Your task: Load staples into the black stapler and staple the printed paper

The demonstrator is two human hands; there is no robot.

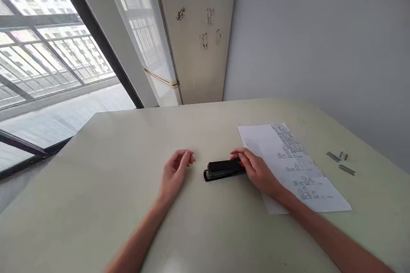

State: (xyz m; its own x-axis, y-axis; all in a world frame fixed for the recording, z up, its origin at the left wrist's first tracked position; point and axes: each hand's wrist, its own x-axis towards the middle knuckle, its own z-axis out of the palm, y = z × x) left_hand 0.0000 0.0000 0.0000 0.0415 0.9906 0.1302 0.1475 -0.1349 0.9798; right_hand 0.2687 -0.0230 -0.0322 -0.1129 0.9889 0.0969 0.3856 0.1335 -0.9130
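Note:
A black stapler point(224, 168) lies lengthwise across the middle of the table, with a bit of red at its right end. Wrapped over that right end is my right hand point(254, 170), its thumb on top and its fingers along the far side. My left hand point(177, 168) rests on the tabletop to the left of the stapler, apart from it. Its fingers are loosely curled in with the thumb against them, and nothing shows in them. Printed white paper point(294, 170) lies under and beyond my right forearm.
Several small staple strips point(347, 169) lie to the right of the paper on the pale table point(128, 145). Behind the table stand a white fridge point(195, 64) and a grey wall point(304, 42). A large window point(48, 51) is on the left.

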